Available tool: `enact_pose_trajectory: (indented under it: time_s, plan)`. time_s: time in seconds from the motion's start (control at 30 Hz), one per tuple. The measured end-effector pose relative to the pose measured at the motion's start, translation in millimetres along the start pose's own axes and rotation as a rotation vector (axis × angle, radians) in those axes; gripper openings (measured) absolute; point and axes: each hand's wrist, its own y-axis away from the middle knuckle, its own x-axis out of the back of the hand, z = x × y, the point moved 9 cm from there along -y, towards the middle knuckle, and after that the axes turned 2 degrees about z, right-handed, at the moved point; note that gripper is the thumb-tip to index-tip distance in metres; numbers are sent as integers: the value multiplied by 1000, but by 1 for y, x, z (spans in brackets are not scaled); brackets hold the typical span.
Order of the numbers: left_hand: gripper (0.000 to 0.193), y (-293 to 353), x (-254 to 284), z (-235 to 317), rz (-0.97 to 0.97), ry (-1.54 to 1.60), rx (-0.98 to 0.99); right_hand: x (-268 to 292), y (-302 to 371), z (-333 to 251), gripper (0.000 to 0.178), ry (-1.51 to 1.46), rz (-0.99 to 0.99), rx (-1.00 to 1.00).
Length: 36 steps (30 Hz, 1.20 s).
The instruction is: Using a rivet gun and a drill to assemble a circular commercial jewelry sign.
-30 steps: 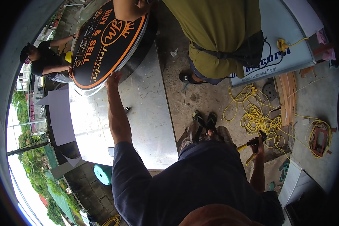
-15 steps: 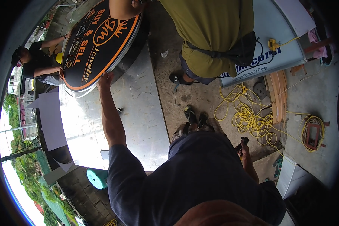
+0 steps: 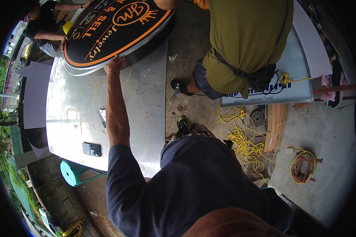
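Observation:
My left arm stretches forward over the metal-topped table (image 3: 144,118). At its end my left hand (image 3: 114,65) is closed on the near rim of a large oval sign (image 3: 106,49), black-faced with an orange border and lettering. The sign is tilted over the table's far end. A person in black (image 3: 41,23) has hands on its far left edge. Another person in an olive shirt (image 3: 245,35) stands beside it, one arm reaching to the sign, near an orange tool (image 3: 201,4). My right hand is out of sight behind my body.
On the table lie a phone (image 3: 91,149) and a small metal piece (image 3: 102,117), partly behind my forearm. A teal stool (image 3: 70,172) stands at the table's near left. Tangled yellow cord (image 3: 245,146), wooden boards (image 3: 275,126) and a blue-grey panel (image 3: 300,59) are to the right.
My view has shifted, and the sign appears farther right. My left hand stays on its rim. My right hand, earlier holding a dark tool, has gone out of sight. The phone now shows fully.

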Motion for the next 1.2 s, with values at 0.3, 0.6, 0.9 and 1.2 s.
enact_pose_trajectory:
  time_s: [0.3,0.6,0.9,1.2]
  plan:
    - [24,8,0,2,56,-9,56,-16,30,-56,37,-8,-38,-173]
    - [25,1,3,-4,86,21,51,-8,18,-45,37,61,-57,-167]
    - [23,14,3,3,137,26,84,-15,-3,-60,37,148,-106,-174]
    - [26,19,1,8,112,-42,100,-25,-15,-63,37,175,-133,-165]
